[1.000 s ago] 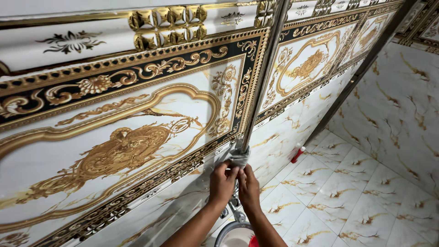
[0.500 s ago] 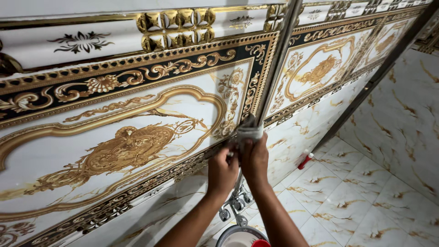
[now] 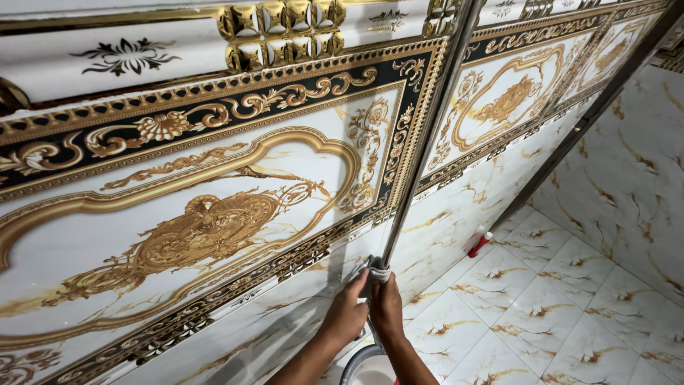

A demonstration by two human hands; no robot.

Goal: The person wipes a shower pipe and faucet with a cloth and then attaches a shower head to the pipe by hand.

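Cloth, grey, is wrapped around the metal trim strip low on the tiled wall, so I can wipe both edges. My left hand and right hand pinch it together, thumbs touching. White bucket sits right below; red bottle lies well apart on the floor.

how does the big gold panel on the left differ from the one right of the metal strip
The left panel fills much of the view and looks large; the right panel lies further off and looks smaller. The left panel's black border shows along top and right; the right panel's shows all round. Both have gold ornament on white, split by the metal strip both hands wipe.
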